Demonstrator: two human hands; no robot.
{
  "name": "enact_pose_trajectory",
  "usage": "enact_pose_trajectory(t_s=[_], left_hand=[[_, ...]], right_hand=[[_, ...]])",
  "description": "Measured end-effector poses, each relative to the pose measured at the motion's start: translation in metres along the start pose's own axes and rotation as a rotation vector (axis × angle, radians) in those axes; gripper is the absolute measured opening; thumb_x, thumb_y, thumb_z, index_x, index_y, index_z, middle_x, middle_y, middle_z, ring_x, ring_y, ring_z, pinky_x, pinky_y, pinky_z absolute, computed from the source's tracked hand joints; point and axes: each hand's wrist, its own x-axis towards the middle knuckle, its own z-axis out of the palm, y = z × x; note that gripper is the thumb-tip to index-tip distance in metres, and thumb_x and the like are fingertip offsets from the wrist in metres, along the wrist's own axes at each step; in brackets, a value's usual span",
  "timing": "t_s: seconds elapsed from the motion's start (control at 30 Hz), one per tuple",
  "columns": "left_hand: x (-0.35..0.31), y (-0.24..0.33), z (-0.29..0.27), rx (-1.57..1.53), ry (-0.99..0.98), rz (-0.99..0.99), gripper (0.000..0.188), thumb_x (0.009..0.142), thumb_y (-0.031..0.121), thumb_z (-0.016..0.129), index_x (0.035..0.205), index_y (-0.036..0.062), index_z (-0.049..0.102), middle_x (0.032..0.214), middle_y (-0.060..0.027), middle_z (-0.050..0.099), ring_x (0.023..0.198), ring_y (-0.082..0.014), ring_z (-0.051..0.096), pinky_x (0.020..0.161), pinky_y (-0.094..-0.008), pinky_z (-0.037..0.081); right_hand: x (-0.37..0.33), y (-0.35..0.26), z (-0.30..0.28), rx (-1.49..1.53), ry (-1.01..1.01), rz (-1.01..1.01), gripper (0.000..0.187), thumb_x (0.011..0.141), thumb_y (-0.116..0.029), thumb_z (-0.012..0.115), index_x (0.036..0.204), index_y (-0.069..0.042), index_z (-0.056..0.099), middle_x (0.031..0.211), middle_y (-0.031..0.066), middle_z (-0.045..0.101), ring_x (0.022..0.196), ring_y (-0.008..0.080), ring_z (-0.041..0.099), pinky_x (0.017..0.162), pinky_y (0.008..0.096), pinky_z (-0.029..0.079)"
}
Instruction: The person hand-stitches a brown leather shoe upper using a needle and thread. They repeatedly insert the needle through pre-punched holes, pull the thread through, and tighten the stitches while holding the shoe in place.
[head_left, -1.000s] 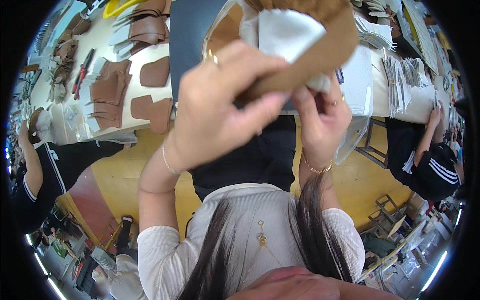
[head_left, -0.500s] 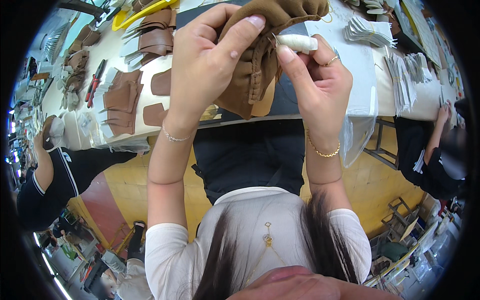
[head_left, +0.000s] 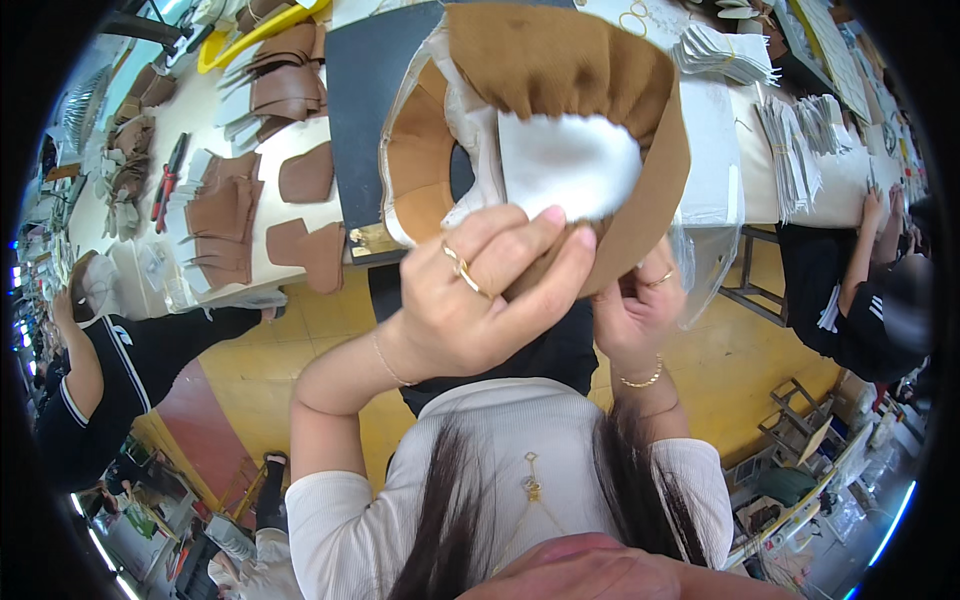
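A ring-shaped brown piece (head_left: 560, 60) with a gathered inner edge is held up over the table's front edge; its exact kind is unclear. Its pale-edged tan panels (head_left: 417, 150) show at the left, and white shows through the opening. My left hand (head_left: 480, 285) is closed on the lower rim, its fingertips pinching the edge. Below the piece's lower right side, my right hand (head_left: 640, 305) is curled closed against it. The piece covers some of the right fingertips, and neither the needle nor the white-wrapped finger shows now.
A dark mat (head_left: 355, 100) lies beneath the work. To the left are loose brown cut pieces (head_left: 305, 175), a stack of brown pieces (head_left: 222, 215) and a red-and-black handled tool (head_left: 170, 180). Bundled white strips (head_left: 725, 55) lie at right. Co-workers (head_left: 110, 370) are on both sides.
The brown piece has been turned and opened out, so its ring and opening face up. My left hand moved from its upper left down to the lower rim; my right hand moved lower.
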Motion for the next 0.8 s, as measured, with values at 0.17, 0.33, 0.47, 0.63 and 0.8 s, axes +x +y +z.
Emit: enact_pose_trajectory(t_s=[0.17, 0.33, 0.47, 0.63, 0.8], left_hand=[[-0.039, 0.031, 0.026, 0.038, 0.036, -0.087, 0.032, 0.071, 0.016, 0.071, 0.103, 0.0162, 0.072, 0.108, -0.0056, 0.061, 0.087, -0.0184, 0.057, 0.056, -0.0233, 0.050], [-0.044, 0.036, 0.031, 0.028, 0.031, -0.103, 0.031, 0.071, 0.015, 0.070, 0.102, 0.0157, 0.072, 0.107, -0.0052, 0.062, 0.086, -0.0183, 0.058, 0.056, -0.0229, 0.050], [-0.039, 0.036, 0.028, 0.039, 0.028, -0.115, 0.029, 0.072, 0.014, 0.071, 0.101, 0.0151, 0.071, 0.104, -0.0046, 0.062, 0.087, -0.0180, 0.058, 0.057, -0.0228, 0.050], [-0.034, 0.033, 0.025, 0.044, 0.026, -0.104, 0.025, 0.072, 0.014, 0.070, 0.096, 0.0138, 0.070, 0.103, -0.0043, 0.063, 0.085, -0.0178, 0.059, 0.057, -0.0233, 0.050], [-0.032, 0.032, 0.023, 0.051, 0.009, -0.107, 0.024, 0.071, 0.014, 0.069, 0.095, 0.0133, 0.069, 0.105, -0.0049, 0.064, 0.085, -0.0179, 0.059, 0.057, -0.0236, 0.049]], right_hand=[[-0.052, 0.033, -0.005, 0.069, 0.086, 0.289, 0.009, 0.080, -0.004, 0.069, 0.083, -0.001, 0.061, 0.084, 0.0058, 0.059, 0.076, 0.0152, 0.055, 0.068, 0.0275, 0.044], [-0.067, 0.036, -0.010, 0.112, 0.217, 0.371, 0.012, 0.079, -0.008, 0.070, 0.078, -0.004, 0.059, 0.079, 0.0029, 0.059, 0.071, 0.0121, 0.053, 0.066, 0.0271, 0.043], [-0.062, 0.034, -0.008, 0.158, 0.218, 0.383, 0.014, 0.078, -0.010, 0.071, 0.074, -0.006, 0.058, 0.071, -0.0002, 0.057, 0.063, 0.0103, 0.050, 0.060, 0.0265, 0.041], [-0.055, 0.038, -0.017, 0.081, 0.176, 0.336, 0.016, 0.076, -0.011, 0.073, 0.072, -0.006, 0.058, 0.068, 0.0003, 0.056, 0.061, 0.0119, 0.050, 0.058, 0.0271, 0.040], [-0.048, 0.037, -0.020, -0.050, 0.183, 0.285, 0.016, 0.076, -0.012, 0.073, 0.073, -0.005, 0.059, 0.069, 0.0011, 0.055, 0.063, 0.0138, 0.051, 0.060, 0.0284, 0.042]])
